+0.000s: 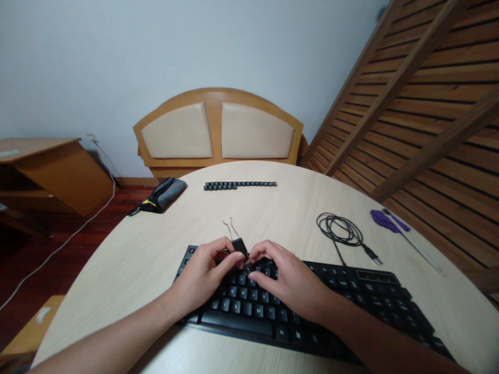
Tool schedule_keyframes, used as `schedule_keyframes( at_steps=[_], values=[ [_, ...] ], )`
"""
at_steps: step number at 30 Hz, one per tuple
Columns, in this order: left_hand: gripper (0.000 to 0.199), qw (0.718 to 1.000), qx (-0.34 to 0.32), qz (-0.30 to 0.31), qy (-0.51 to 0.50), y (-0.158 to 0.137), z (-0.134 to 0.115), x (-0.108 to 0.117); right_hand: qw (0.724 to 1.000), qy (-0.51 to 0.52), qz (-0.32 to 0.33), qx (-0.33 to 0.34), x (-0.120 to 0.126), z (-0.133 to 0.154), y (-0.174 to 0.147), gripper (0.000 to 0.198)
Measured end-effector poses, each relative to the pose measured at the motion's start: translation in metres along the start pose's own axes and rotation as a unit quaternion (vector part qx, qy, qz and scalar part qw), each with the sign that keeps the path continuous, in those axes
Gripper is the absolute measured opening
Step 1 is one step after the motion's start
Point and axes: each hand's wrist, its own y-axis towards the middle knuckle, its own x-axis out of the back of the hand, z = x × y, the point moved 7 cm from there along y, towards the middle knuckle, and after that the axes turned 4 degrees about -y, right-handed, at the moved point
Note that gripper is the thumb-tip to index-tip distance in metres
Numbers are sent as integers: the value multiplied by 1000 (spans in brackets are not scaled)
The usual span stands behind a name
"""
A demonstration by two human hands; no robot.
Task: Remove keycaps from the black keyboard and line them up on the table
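Observation:
A black keyboard (237, 323) lies in front of me, with both hands over its upper left part. My left hand (206, 267) is closed on a keycap puller (239, 246), pinching its black handle between thumb and fingers. Two thin wire prongs stick out from the handle, away from me. My right hand (288, 278) is bent over the keys close to the puller's near end, its thumb and index finger curled toward each other. Whatever lies between those fingertips is too small and hidden to make out.
Rows of loose black keycaps (239, 185) stand at the table's far side. A black-and-grey pouch (163, 195) lies at the left edge. To the right are a coiled USB cable (339, 228), a purple cloth (385, 221) and a thin white-handled brush (415, 243).

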Motion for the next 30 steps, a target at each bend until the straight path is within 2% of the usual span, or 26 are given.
schedule_keyframes(
  at_steps=[8, 30],
  values=[
    [23, 1000, 16, -10, 1, -1, 1, 1, 998, -10, 22, 60, -2, 9, -1, 18],
    [20, 998, 35, 1, -52, 2, 5, -1, 996, -39, 24, 70, -3, 15, -4, 14]
  ],
)
